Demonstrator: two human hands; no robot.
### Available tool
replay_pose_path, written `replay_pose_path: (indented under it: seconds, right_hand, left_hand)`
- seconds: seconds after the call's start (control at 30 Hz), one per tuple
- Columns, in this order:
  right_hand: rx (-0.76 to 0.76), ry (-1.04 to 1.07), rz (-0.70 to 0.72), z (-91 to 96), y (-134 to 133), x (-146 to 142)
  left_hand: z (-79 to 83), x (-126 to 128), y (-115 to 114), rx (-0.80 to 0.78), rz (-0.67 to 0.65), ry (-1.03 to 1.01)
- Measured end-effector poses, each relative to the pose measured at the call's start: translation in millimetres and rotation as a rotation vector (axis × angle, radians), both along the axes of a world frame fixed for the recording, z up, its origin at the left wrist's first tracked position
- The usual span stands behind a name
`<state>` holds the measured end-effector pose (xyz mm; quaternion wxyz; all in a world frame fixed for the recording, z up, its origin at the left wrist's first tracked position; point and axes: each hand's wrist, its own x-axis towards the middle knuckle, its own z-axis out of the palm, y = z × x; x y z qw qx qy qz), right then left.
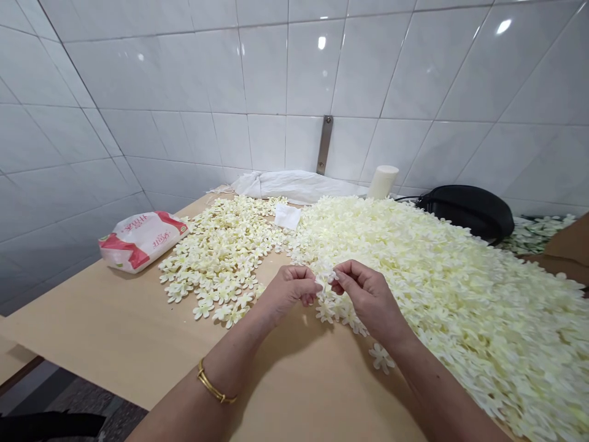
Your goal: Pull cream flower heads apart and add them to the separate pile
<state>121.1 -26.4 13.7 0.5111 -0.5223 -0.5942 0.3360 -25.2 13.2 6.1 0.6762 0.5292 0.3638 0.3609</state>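
Pinched between both my hands is a small white artificial flower (326, 278), held up in front of the larger pile. My left hand (294, 286) grips it from the left with thumb and forefinger. From the right, my right hand (361, 291) pinches its other side. A big heap of pale cream flowers (427, 276) spreads beyond and to the right of my right hand. To the left lies a smaller, looser heap of yellowish-white flowers (225, 239). One single flower (381, 358) rests on the table beneath my right forearm.
A red-and-white tissue pack (142, 239) lies on the tan table (119, 313) at the left. A white paper piece (287, 217) sits between the heaps. Behind stand a cream cylinder (383, 182) and a black rounded object (467, 210). Brown cardboard (568, 248) is at the right, a tiled wall behind.
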Motion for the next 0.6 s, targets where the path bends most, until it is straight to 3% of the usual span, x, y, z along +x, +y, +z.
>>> replay_pose_path:
  seconds: [0.13, 0.23, 0.4, 0.5, 0.6]
  right_hand:
    - [-0.078, 0.13, 0.057, -3.3, 3.0, 2.4]
    - [-0.039, 0.039, 0.02, -4.7, 2.7, 2.6]
    - [0.352, -0.538, -0.259, -9.2, 3.8, 4.3]
    - [0.507, -0.718, -0.28, -14.2, 6.7, 6.1]
    - [0.629, -0.81, -0.287, -17.7, 7.6, 5.6]
  left_hand:
    - [1.9, -11.5, 5.3, 0.073, -0.175, 0.312]
    - [1.8, -15.0, 7.5, 0.103, -0.174, 0.35]
    - [2.5, -13.2, 11.4, 0.033, 0.045, 0.191]
    - [2.7, -10.2, 10.9, -0.069, 0.091, 0.002]
    - [2.5, -5.3, 5.7, -0.198, 0.052, -0.272]
